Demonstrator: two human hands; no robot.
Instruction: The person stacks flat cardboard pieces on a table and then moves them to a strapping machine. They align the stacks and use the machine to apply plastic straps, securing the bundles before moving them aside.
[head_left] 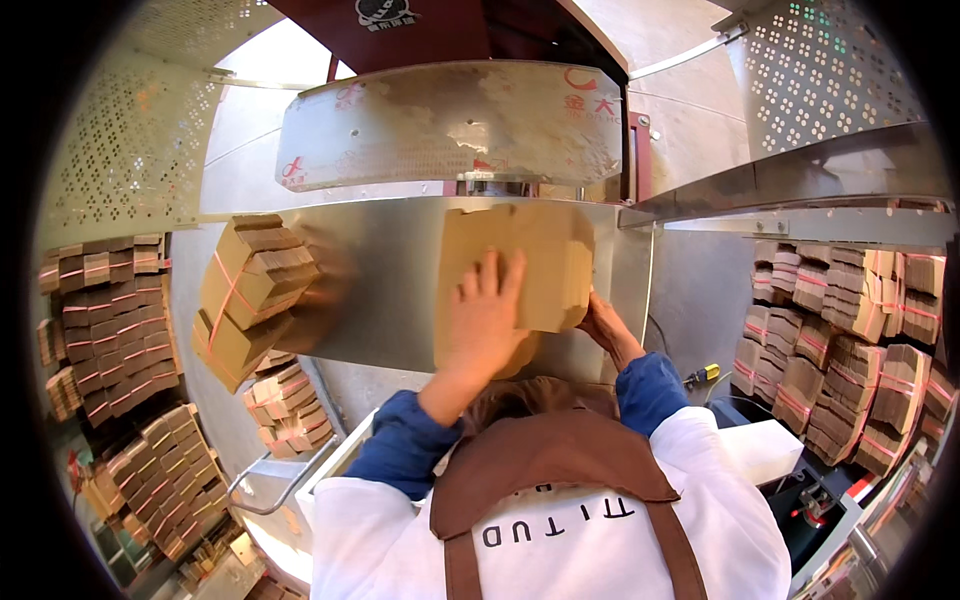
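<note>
A stack of brown cardboard sheets [535,265] with notched edges lies on the metal worktable, in front of the machine. My left hand [485,305] rests flat on top of it, fingers stretched out and a little apart. At the stack's near right corner, my right hand [603,325] is bent round the edge; some of its fingertips are hidden by the cardboard. To the left, at the table's edge, stand strapped cardboard bundles [250,285] with pink bands around them.
A metal guard plate [450,125] faces me across the worktable [385,265]. Perforated panels [130,150] flank the machine. Banded cardboard piles [115,330] fill the left side, and more piles [850,340] stand at the right. A bent metal rail [300,485] is at lower left.
</note>
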